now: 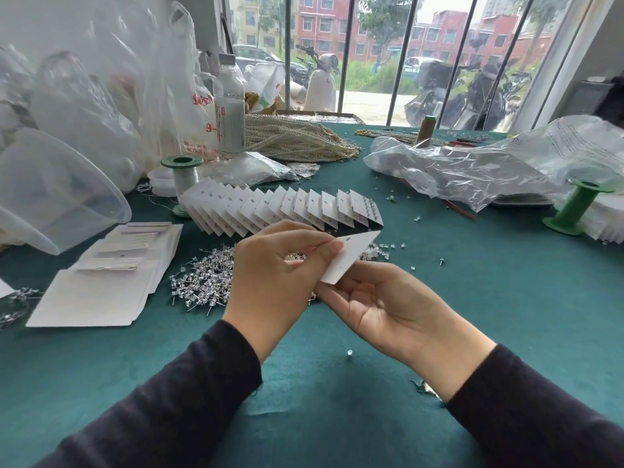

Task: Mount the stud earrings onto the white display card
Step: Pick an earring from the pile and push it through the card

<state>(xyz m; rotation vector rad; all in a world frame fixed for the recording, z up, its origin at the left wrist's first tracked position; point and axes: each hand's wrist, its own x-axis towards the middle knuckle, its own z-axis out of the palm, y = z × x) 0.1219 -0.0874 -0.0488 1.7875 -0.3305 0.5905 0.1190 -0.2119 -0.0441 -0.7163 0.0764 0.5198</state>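
Head view: the green desk carries a pile of stud earrings at middle left. Just above it, the left hand pinches the white card in its fingers. The right hand lies palm-up under the card, fingertips hidden, so I cannot tell its grip.

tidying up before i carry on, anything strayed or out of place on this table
Yes: several loose studs lie on the cloth, away from the pile. A lone stud lies between the wrists, another stud right of the card, a few near the plastic bag.
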